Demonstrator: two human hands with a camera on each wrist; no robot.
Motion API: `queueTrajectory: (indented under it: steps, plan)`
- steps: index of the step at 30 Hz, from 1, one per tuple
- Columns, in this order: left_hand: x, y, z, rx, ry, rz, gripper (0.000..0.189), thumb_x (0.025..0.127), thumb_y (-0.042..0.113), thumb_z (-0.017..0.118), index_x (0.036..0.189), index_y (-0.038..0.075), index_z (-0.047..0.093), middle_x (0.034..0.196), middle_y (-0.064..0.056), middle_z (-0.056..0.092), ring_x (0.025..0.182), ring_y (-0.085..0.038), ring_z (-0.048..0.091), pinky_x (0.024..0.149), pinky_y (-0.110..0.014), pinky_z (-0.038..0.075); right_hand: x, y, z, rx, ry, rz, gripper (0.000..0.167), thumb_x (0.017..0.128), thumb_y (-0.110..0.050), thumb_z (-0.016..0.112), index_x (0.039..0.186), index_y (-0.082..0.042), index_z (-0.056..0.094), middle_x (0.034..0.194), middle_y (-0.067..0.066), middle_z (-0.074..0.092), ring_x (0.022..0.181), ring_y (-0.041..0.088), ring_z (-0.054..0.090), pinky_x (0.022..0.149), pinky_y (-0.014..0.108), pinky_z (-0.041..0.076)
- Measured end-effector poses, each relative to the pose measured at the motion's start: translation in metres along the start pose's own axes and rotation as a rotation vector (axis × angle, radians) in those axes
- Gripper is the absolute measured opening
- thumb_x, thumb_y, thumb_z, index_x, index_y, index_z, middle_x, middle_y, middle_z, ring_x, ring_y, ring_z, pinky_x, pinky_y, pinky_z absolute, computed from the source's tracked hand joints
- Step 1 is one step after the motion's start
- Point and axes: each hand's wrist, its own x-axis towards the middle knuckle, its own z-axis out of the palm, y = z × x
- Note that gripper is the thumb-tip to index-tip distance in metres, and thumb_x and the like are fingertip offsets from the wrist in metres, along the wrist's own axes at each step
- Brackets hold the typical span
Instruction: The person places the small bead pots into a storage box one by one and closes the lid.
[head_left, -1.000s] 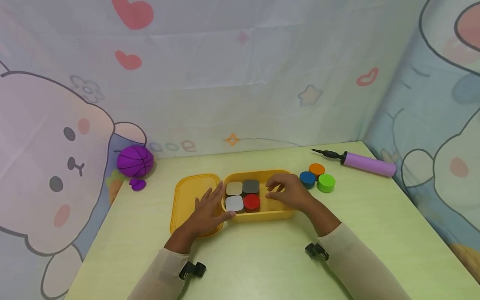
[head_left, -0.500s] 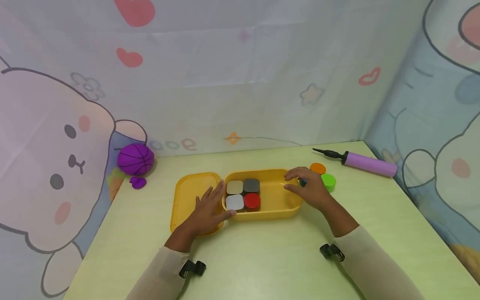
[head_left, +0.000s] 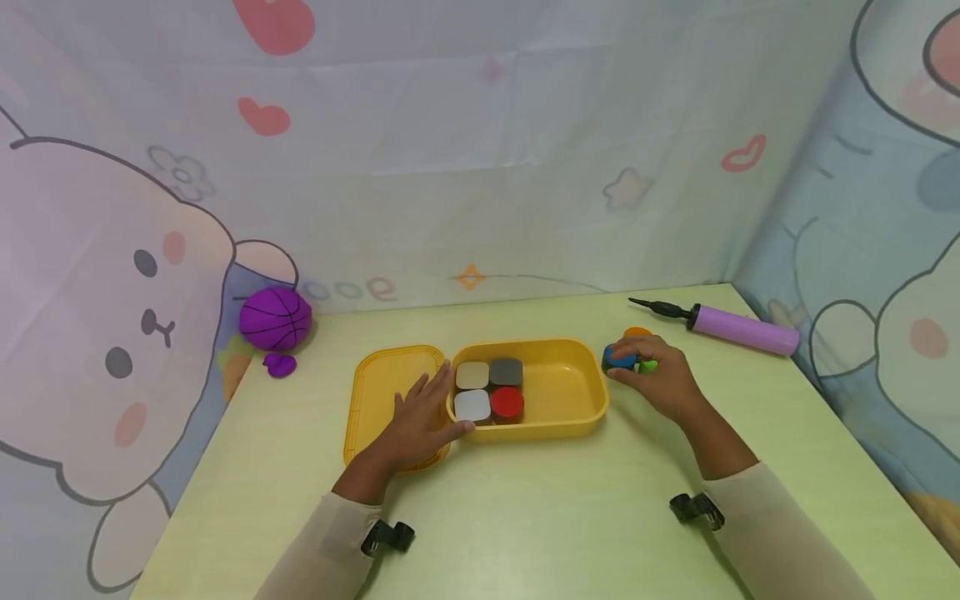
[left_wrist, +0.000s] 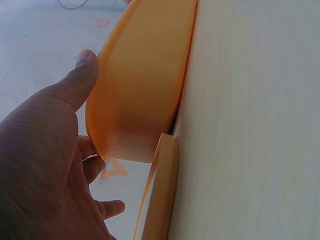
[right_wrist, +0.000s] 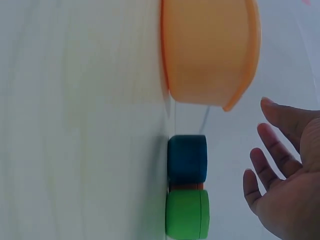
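Observation:
My left hand [head_left: 411, 430] rests against the left end of a yellow plastic box [head_left: 558, 392], thumb and fingertips at its rim; in the left wrist view its fingers look fairly straight. Beneath that hand, the yellow lid [head_left: 378, 400] lies flat. Inside the box's left half sit a beige pot [head_left: 472, 375], a dark grey pot [head_left: 506, 372], a white pot [head_left: 472, 406] and a red pot [head_left: 507, 404]. Over a small blue pot [head_left: 619, 357] hovers my right hand [head_left: 663, 383]; the right wrist view shows its fingers spread and apart from the blue pot [right_wrist: 187, 159].
A green pot [right_wrist: 186, 214] and an orange pot [head_left: 637, 332] stand close by the blue one, partly hidden by the right hand. A purple pump [head_left: 742, 329] lies at back right. At back left are a purple basketball [head_left: 276, 319] and a purple duck [head_left: 280, 365].
My right hand has moved right, from above the box to over the blue pot, holding nothing on the way. My left hand keeps its place at the box's left end.

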Motion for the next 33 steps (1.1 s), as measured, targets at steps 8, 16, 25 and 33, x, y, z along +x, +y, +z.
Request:
queueTrajectory:
  steps: [8,16,25,33]
  plan:
    - [0.002,-0.002,0.000,0.010,-0.004,-0.002,0.101,0.105,0.061,0.065,0.178,0.025,0.006,0.186,0.002,0.003,0.171,-0.048,0.004,0.122,-0.089,-0.007,-0.006,0.024,-0.018,-0.042,0.054,0.054,0.019,0.096,-0.007,0.085,0.113,-0.001,0.080,0.136,0.021,0.072,0.116,-0.018,0.046,0.100,0.051,0.046]
    - [0.000,-0.005,0.003,-0.022,0.008,0.001,0.101,0.104,0.060,0.066,0.178,0.024,0.007,0.186,0.001,0.004,0.171,-0.049,0.004,0.122,-0.089,-0.008,-0.013,0.049,-0.021,-0.031,0.139,0.086,0.025,0.095,-0.003,0.084,0.117,0.005,0.078,0.139,0.026,0.068,0.123,-0.007,0.046,0.097,0.050,0.038]
    - [0.001,-0.002,0.002,-0.030,0.002,0.004,0.102,0.104,0.061,0.066,0.178,0.025,0.005,0.186,0.005,0.002,0.172,-0.046,0.002,0.123,-0.087,-0.010,-0.015,0.058,-0.028,-0.018,0.140,0.231,0.043,0.097,-0.017,0.085,0.134,0.001,0.072,0.156,0.022,0.057,0.149,0.041,0.047,0.105,0.052,0.042]
    - [0.001,-0.003,0.002,-0.024,-0.004,-0.006,0.103,0.104,0.062,0.067,0.178,0.026,0.004,0.186,0.006,0.001,0.172,-0.046,0.002,0.123,-0.088,-0.010,-0.017,0.063,-0.023,0.068,0.133,0.388,0.058,0.096,-0.022,0.086,0.146,-0.001,0.064,0.158,0.021,0.055,0.142,0.032,0.048,0.099,0.032,0.043]
